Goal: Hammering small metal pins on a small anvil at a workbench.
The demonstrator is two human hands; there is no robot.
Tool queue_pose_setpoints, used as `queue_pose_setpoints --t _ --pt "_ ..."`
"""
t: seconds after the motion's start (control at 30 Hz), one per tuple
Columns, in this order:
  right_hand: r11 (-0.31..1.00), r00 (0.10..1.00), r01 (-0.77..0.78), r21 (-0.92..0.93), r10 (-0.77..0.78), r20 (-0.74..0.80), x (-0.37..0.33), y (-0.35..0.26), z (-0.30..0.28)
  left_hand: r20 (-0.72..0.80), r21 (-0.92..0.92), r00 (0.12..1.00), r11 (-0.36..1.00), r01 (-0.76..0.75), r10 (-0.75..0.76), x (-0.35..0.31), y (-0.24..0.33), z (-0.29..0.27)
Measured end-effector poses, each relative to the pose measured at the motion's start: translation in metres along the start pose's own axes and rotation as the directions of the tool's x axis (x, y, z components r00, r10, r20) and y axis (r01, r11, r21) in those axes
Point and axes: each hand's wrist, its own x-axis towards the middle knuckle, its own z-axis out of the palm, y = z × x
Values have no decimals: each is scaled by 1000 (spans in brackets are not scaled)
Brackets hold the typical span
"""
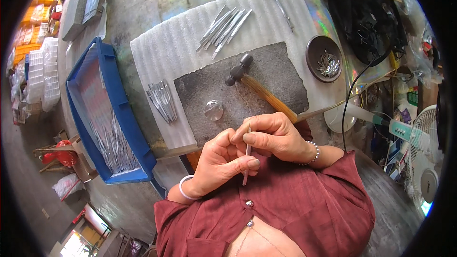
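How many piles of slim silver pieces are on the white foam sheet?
2. The far pile lies near the far edge of the foam sheet; the side pile lies left of the dark mat. The near edge is partly hidden.

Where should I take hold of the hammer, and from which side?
Probably by the wooden handle, coming from the near right: it slants that way, toward the right hand, with the metal head at the far end.

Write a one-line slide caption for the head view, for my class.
Left hand and right hand hold a slender piece; beyond, a hammer lies on a dark mat.
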Motion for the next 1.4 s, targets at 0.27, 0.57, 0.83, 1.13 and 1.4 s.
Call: queue_pose_setpoints --t 0.27,0.57,0.83,1.13,1.4 --pt "996 997 -79 48 79 8 11 4 7 -26 44 993 993 -112 113 -8 -3 -13" --pt "966 968 -248 69 244 61 34 13 25 -165 -93 979 986 -135 118 -26 -3 -26" --pt "934 936 -352 60 351 29 47 17 39 -123 -206 981 964 -170 147 -34 -7 -46" --pt "942 942 -336 13 336 5 49 16 42 -18 -290 986 943 -163 165 -37 -12 -53" --pt "952 951 -304 -20 303 -56 48 9 46 64 -350 986 929 -123 154 -32 -14 -58"
